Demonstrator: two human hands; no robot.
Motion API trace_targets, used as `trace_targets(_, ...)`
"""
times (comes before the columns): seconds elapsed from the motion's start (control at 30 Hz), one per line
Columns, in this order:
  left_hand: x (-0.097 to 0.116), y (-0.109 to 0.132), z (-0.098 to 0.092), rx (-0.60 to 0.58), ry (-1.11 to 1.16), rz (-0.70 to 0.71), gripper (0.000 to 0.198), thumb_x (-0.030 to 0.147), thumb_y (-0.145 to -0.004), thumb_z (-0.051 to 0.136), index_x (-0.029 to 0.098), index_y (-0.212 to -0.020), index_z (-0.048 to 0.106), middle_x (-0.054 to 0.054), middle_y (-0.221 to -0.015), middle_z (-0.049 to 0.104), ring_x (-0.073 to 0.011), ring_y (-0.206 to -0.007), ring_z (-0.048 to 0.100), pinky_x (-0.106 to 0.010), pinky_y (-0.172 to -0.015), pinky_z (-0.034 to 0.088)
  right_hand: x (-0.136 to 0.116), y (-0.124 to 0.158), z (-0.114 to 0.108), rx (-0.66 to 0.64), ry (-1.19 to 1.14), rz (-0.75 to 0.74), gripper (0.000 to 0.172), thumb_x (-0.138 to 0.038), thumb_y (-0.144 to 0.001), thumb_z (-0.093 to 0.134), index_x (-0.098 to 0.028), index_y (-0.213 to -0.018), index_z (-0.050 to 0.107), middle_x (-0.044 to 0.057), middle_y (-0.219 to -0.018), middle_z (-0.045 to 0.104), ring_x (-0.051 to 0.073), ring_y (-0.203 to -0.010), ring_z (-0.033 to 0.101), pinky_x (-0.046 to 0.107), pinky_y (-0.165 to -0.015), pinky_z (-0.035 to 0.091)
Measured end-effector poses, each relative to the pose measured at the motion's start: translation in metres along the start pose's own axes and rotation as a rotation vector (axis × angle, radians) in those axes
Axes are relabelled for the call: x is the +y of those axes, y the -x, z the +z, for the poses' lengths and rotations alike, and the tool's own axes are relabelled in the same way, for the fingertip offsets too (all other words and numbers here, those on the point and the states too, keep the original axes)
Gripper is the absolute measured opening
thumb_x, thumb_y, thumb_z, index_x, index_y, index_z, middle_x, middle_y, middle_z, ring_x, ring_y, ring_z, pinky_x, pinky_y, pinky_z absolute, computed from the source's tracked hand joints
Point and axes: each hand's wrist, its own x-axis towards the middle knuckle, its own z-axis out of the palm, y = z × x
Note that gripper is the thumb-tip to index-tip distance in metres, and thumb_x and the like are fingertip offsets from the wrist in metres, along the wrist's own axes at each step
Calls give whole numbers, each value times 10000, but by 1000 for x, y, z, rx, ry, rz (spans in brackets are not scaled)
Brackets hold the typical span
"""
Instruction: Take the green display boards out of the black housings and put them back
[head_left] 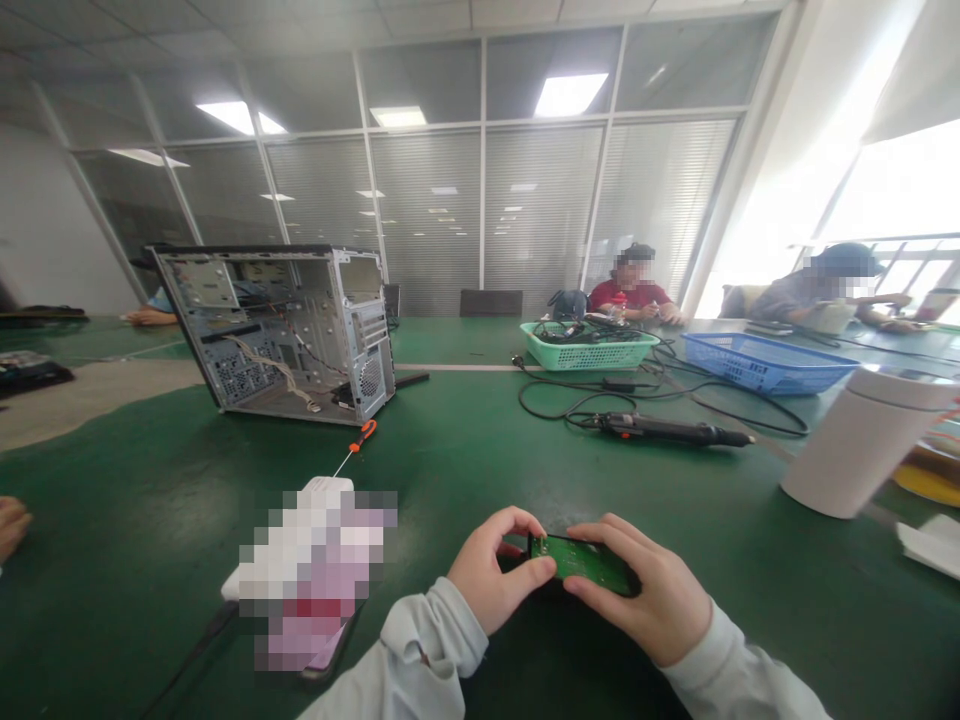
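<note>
A small green circuit board (589, 563) with a dark edge is held between my two hands, low over the green table. My left hand (499, 568) pinches its left end between thumb and fingers. Around the right end, my right hand (649, 585) is closed, with its thumb along the near edge and its fingers along the far edge. The underside of the board is hidden. To the left of my hands lie a white power strip (328, 486) and a phone in a purple case (330, 655), both partly blurred out. An orange-handled screwdriver (364, 436) rests beyond the strip.
An open computer case (281, 335) stands at back left. A black electric screwdriver (675, 431) with its cable, a green basket (592, 353) of cables, a blue basket (772, 370) and a white tumbler (855, 445) are on the right. Other people sit around the table (465, 440).
</note>
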Motion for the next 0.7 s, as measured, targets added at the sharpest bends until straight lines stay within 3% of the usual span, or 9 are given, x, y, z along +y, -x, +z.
trace_targets(0.5, 3, 0, 1, 12, 80, 23, 164, 224, -704, 603, 172, -852, 553, -40, -897, 571, -189, -894, 539, -286, -761, 436, 6, 2, 9, 20, 31, -18, 338, -477, -771, 545, -204, -969, 565, 55, -855, 541, 186, -680, 558, 280, -608, 462)
trace_targets(0.7, 3, -1, 2, 12, 109, 13, 151, 244, -706, 609, 166, -818, 544, -26, -820, 570, -169, -816, 548, -286, -745, 439, 7, 2, 10, -41, -4, 2, 323, -476, -782, 533, -209, -963, 553, 50, -853, 549, 190, -698, 556, 290, -636, 458)
